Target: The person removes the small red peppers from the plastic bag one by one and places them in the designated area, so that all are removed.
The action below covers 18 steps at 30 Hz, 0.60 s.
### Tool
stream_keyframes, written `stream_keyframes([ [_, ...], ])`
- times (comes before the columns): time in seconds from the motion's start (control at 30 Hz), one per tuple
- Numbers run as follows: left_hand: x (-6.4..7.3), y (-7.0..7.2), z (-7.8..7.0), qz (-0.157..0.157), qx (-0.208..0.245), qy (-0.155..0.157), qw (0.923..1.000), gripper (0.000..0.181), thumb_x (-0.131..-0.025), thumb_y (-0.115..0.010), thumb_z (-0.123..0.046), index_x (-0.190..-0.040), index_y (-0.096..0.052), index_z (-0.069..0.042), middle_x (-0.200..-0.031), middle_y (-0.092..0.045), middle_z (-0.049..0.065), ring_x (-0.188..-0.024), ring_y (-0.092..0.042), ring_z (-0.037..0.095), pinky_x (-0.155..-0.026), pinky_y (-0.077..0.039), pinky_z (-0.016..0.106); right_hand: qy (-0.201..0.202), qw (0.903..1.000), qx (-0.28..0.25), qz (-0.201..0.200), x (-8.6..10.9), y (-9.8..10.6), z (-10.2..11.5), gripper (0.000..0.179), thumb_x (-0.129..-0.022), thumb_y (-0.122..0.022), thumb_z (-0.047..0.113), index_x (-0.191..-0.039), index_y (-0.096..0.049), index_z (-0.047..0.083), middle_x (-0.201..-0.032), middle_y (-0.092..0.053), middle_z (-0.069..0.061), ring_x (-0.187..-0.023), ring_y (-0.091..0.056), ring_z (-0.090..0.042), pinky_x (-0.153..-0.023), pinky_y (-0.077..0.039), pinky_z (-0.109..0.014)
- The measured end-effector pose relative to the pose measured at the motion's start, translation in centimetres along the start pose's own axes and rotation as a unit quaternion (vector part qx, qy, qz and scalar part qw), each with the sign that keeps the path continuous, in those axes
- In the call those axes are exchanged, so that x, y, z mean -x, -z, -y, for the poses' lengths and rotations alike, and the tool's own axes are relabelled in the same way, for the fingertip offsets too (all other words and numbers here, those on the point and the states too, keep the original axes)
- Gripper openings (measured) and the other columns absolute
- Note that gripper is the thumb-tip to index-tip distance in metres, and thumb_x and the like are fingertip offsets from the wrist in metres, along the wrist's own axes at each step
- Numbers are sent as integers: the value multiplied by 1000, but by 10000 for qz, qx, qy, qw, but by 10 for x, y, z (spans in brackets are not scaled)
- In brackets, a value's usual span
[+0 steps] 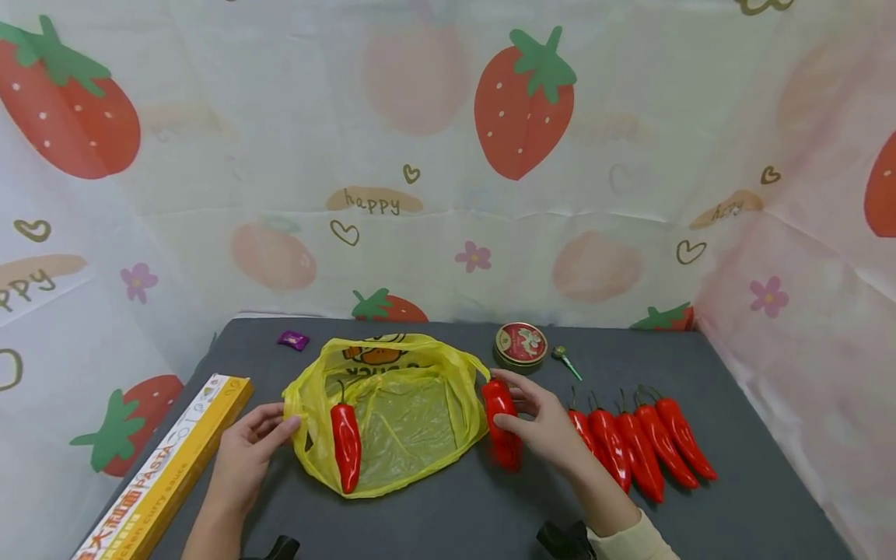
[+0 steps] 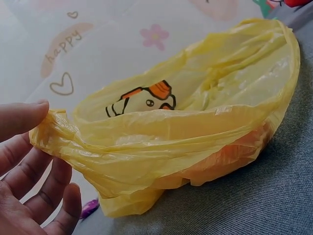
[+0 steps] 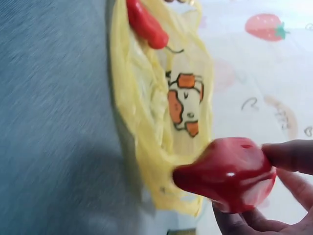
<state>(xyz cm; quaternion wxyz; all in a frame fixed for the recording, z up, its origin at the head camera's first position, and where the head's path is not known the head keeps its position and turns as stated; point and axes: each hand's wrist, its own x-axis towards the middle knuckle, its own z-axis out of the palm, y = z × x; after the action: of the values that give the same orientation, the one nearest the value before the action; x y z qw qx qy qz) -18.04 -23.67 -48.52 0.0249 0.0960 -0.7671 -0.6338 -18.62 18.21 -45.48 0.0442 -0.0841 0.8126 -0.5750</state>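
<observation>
A yellow plastic bag (image 1: 413,420) lies with its mouth spread wide on the dark table. My left hand (image 1: 245,447) pinches the bag's left edge between thumb and fingers, as the left wrist view also shows. Inside the bag, toward its left side, rests one red chili pepper (image 1: 346,447). My right hand (image 1: 535,412) grips another red pepper (image 1: 501,428) just beside the bag's right rim. In the right wrist view this held pepper (image 3: 227,174) points its tip toward the bag. Several more red peppers (image 1: 638,447) lie in a row right of my right hand.
A long yellow and white pasta box (image 1: 164,474) lies along the table's left side. Toward the back are a small purple wrapped packet (image 1: 293,340), a round red-lidded tin (image 1: 521,346) and a small green-handled item (image 1: 567,362). A strawberry-print cloth (image 1: 448,155) hangs behind the table.
</observation>
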Motion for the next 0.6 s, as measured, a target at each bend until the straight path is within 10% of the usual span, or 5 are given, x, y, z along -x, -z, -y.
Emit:
stream_keyframes([
  [0.6, -1, -2, 1, 10, -11, -67, 10000, 51, -94, -70, -41, -127, -61, -3, -95, -71, -16, -87, -65, 7, -80, -57, 21, -312, 9819, 1821, -412, 21, 39, -27, 43, -83, -85, 20, -122, -66, 26, -113, -72, -6, -86, -64, -17, -71, -54, -34],
])
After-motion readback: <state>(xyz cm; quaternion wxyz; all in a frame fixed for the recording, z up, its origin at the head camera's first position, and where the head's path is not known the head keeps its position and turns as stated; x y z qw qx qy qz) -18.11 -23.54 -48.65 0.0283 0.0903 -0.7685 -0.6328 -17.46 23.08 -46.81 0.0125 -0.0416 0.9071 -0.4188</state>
